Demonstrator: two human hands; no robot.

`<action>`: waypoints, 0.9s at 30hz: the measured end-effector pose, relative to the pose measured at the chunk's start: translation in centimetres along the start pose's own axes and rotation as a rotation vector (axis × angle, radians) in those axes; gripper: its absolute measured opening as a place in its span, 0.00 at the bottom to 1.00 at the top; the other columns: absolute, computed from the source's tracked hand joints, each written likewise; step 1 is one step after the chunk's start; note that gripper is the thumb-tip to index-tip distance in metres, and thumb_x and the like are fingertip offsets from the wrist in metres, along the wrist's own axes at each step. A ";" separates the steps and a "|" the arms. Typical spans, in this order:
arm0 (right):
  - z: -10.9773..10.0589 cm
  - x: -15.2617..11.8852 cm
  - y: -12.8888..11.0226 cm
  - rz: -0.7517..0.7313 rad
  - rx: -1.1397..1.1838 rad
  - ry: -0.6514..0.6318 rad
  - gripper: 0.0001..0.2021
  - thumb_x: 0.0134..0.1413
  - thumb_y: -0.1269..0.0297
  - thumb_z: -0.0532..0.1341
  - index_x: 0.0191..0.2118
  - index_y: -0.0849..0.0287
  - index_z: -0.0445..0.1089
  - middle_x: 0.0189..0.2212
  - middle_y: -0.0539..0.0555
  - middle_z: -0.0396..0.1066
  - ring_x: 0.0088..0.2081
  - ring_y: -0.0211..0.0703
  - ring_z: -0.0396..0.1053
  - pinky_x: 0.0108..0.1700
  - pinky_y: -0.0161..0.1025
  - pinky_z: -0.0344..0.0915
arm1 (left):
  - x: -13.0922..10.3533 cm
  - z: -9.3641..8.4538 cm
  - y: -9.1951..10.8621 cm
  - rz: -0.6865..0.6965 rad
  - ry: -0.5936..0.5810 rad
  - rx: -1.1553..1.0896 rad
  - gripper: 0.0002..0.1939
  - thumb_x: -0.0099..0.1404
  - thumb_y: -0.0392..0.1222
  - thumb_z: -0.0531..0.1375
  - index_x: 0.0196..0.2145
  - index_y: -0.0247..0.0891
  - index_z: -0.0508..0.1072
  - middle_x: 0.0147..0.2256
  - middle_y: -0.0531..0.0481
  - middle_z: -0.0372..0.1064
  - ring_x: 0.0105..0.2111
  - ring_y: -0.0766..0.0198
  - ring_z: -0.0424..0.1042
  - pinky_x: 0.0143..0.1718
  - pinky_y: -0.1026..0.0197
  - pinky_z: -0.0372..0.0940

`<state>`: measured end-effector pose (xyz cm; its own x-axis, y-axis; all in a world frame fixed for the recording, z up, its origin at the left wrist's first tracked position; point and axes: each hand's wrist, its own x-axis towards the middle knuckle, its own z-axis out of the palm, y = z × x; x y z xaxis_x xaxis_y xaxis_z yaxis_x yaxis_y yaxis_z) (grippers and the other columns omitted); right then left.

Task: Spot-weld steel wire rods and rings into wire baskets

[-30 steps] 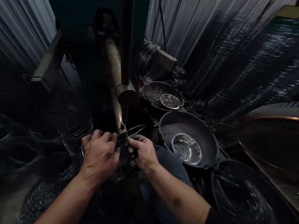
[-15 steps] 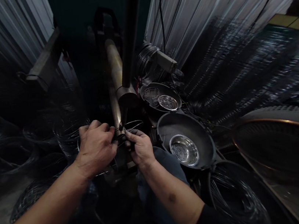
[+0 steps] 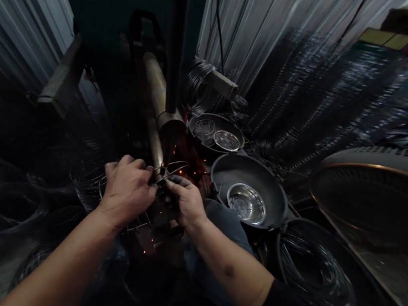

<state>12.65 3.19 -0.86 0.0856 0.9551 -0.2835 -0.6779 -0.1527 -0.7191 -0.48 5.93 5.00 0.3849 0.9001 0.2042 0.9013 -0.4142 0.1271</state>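
Observation:
My left hand is closed around a thin wire frame, with wires poking out below and to the left of the fingers. On the other side, my right hand pinches the same wirework close to its curved wire loop. Both hands meet at the tip of a brass-coloured metal rod on a machine, where the wires cross. Orange sparks glow around this spot, and a few lie lower down. My fingers hide most of the gripped wire.
Right of my knee, a dark pan holds a shiny metal bowl of small wire pieces. Behind it stands a smaller pan with another bowl. Wire coils lie at lower right. A thick metal post rises above my hands.
Orange sparks have appeared around the rod tip and below my hands. The view has shifted slightly; both hands keep their hold on the wirework.

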 end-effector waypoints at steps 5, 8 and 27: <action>-1.0 -1.6 1.7 -0.022 -0.113 0.015 0.11 0.33 0.67 0.70 0.30 0.60 0.74 0.25 0.47 0.73 0.28 0.34 0.68 0.33 0.31 0.65 | 1.0 -0.4 -0.5 -0.059 -0.052 0.021 0.13 0.57 0.47 0.56 0.33 0.39 0.77 0.36 0.42 0.71 0.43 0.46 0.64 0.38 0.45 0.55; -1.3 -2.1 2.4 -0.013 -0.165 0.027 0.10 0.33 0.67 0.69 0.28 0.60 0.74 0.23 0.46 0.71 0.26 0.33 0.66 0.30 0.30 0.63 | 1.5 -0.4 -0.8 -0.069 -0.068 0.033 0.14 0.57 0.47 0.56 0.34 0.40 0.77 0.37 0.42 0.71 0.43 0.46 0.63 0.38 0.45 0.55; -8.3 -8.0 1.0 0.143 -1.051 -0.443 0.15 0.38 0.55 0.66 0.31 0.59 0.79 0.32 0.59 0.78 0.37 0.52 0.74 0.43 0.43 0.68 | -7.4 -1.5 1.0 -0.024 0.003 -0.030 0.14 0.59 0.46 0.58 0.39 0.35 0.74 0.37 0.41 0.69 0.44 0.50 0.61 0.41 0.48 0.54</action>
<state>17.38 -6.74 -4.59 -0.3490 0.8854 -0.3069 0.3013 -0.2041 -0.9314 -2.74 -1.35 5.02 0.3621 0.9095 0.2040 0.9041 -0.3960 0.1607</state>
